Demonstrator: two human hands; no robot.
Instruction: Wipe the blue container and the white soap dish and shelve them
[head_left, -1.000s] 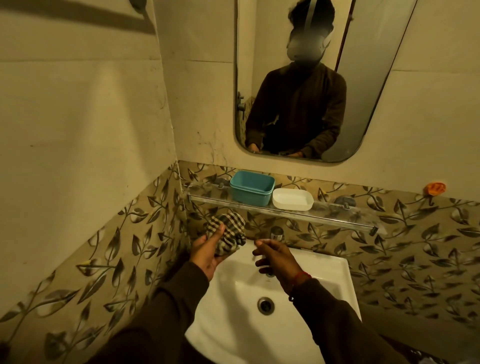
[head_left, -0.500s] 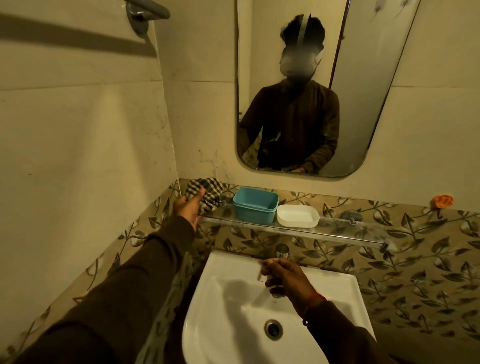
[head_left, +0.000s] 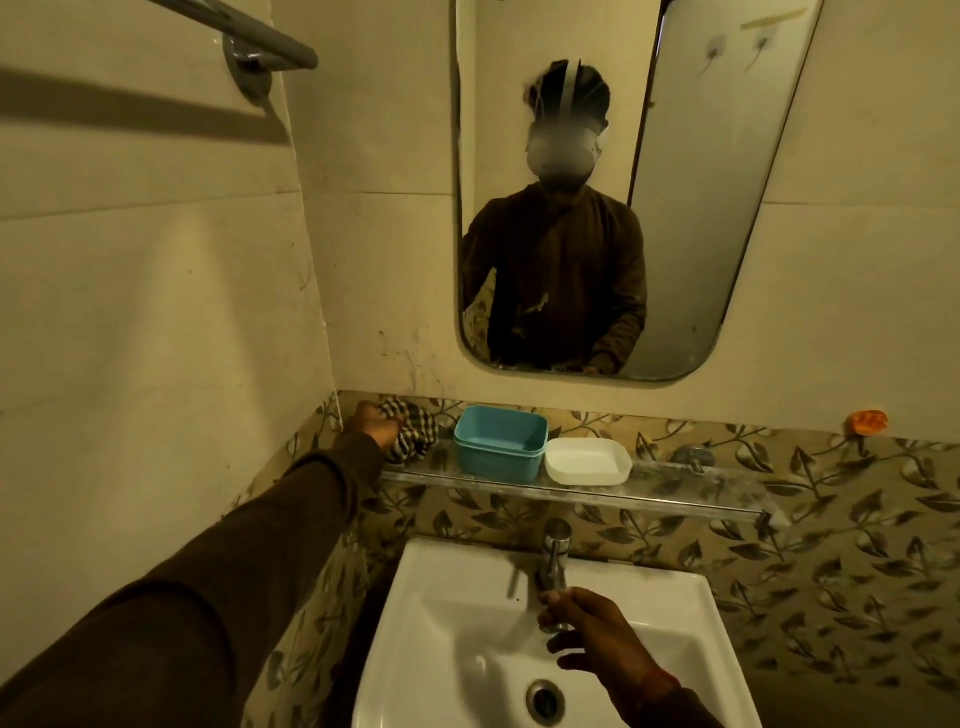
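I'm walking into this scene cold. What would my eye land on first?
Probably the blue container and white soap dish, side by side on the glass shelf under the mirror. Next, the left hand holding a checked cloth at the shelf's left end, and the right hand at the tap over the white sink.

head cam, fwd-down over sink (head_left: 467, 613)
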